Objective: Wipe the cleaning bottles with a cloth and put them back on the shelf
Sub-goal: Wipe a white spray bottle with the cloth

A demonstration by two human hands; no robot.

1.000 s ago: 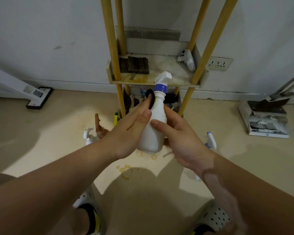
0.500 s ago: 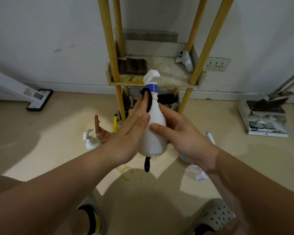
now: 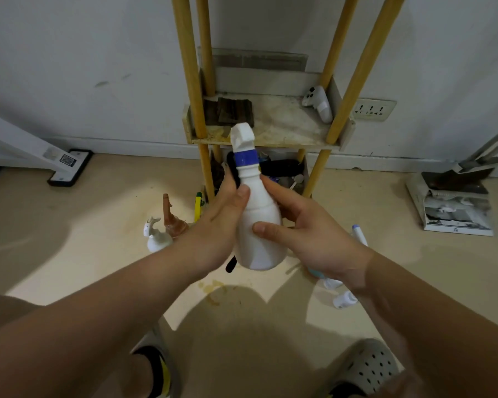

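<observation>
The right hand [image 3: 311,237] curls round the upright white plastic spray bottle [image 3: 260,248] with a blue collar, its thumb across the front. The left hand [image 3: 216,225] clasps a black cloth [image 3: 232,168] against the bottle's left side, thumb on its shoulder. The bottle is held above the floor, before the yellow-posted shelf [image 3: 270,143].

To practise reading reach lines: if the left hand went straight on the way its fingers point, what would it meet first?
Probably the blue collar of the spray bottle, just ahead of the left hand and its black cloth; beyond it, the shelf's front edge, though depth is unclear.
</observation>
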